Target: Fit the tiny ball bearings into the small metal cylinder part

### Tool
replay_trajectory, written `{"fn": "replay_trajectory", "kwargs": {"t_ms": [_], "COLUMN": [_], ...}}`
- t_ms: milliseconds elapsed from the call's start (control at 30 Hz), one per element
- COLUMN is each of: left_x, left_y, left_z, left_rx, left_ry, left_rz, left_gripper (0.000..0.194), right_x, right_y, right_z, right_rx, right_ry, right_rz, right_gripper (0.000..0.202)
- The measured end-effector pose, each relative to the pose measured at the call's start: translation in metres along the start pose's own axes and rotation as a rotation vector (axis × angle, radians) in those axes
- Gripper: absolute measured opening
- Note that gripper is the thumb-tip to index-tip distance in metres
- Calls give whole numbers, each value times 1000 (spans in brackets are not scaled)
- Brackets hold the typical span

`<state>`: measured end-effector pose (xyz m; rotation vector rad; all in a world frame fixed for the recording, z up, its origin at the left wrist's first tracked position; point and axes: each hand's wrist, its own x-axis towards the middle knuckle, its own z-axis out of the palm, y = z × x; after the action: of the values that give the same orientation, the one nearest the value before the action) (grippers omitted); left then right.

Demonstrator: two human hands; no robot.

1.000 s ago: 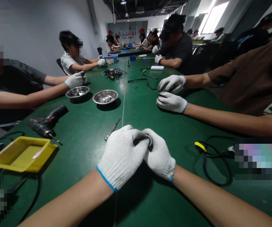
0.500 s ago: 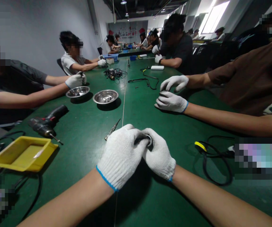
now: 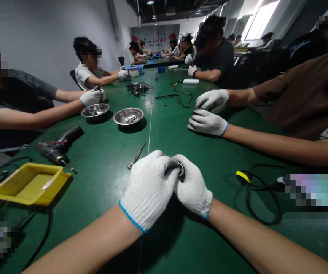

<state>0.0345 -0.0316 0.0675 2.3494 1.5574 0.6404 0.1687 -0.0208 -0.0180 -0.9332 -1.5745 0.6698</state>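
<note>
My left hand (image 3: 151, 188) and my right hand (image 3: 194, 186), both in white knit gloves with blue cuffs, meet above the green table (image 3: 164, 140). Their fingers are closed together around a small round part with a metallic rim (image 3: 180, 169). Most of that part is hidden by the gloves, so its kind does not show. Just beyond my left hand lies a slim screwdriver-like tool (image 3: 136, 156) with a pointed tip.
Left of my hands are a cordless drill (image 3: 58, 146) and a yellow tray (image 3: 29, 184). Farther off stand two metal bowls (image 3: 128, 117) (image 3: 94, 110) with small parts. A co-worker's gloved hands (image 3: 208, 122) rest at right, near a black cable (image 3: 262, 205). Tangled cables (image 3: 138, 89) lie ahead.
The whole view has shifted slightly. My two hands keep the same closed grip on the small round part, with almost no movement.
</note>
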Motion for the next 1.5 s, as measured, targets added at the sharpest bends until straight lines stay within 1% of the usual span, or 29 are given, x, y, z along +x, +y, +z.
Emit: {"fn": "replay_trajectory", "kwargs": {"t_ms": [100, 200, 267, 367, 433, 500, 633, 833, 1000, 1067, 1133, 1233, 1300, 1400, 1500], "left_x": [0, 0, -1, -1, -1, 1, 3, 6, 9, 9, 8, 7, 7, 7, 4], "left_y": [1, -1, -4, -12, -16, -20, -25, -35, -41, -42, -40, -32, -24, -13, -4], "left_z": [0, 1, 2, 2, 1, 0, -2, 3, 6, 7, 7, 5, 3, -1, -4], "left_rx": [97, 232, 323, 431, 473, 493, 492, 442, 395, 354, 251, 61, -9, -41, -16], "left_ry": [-12, 1, 32, 93, 106, 84, 42, 63, 88, 96, 75, 16, -27, -87, -172], "left_rz": [29, 115, 220, 416, 516, 578, 641, 732, 787, 775, 703, 492, 358, 225, 157], "left_gripper": [14, 14, 13, 13, 14, 14, 18, 21, 24, 28, 30, 32, 31, 24, 25], "right_x": [-1, -1, -1, 0, 0, 0, 0, 2, 3, 3, 2, 0, -2, -5, -7], "right_y": [1, 2, 2, 1, 1, 1, 1, -2, -3, -1, 2, 9, 14, 17, 18], "right_z": [0, -1, -2, -3, -4, -4, -4, -4, -2, 0, 1, 2, 3, 3, 3], "right_rx": [-30, -60, -71, -67, -55, -40, -6, 55, 68, 69, 74, 88, 78, 34, -10], "right_ry": [-11, -27, -45, -58, -56, -56, -49, -28, -8, -1, 12, 27, 39, 64, 102], "right_rz": [-7, 7, 11, -16, -28, -24, -21, 60, 66, 77, 84, 88, 86, 69, 77], "right_gripper": [12, 11, 10, 10, 11, 12, 13, 13, 17, 18, 18, 20, 23, 27, 24]}}
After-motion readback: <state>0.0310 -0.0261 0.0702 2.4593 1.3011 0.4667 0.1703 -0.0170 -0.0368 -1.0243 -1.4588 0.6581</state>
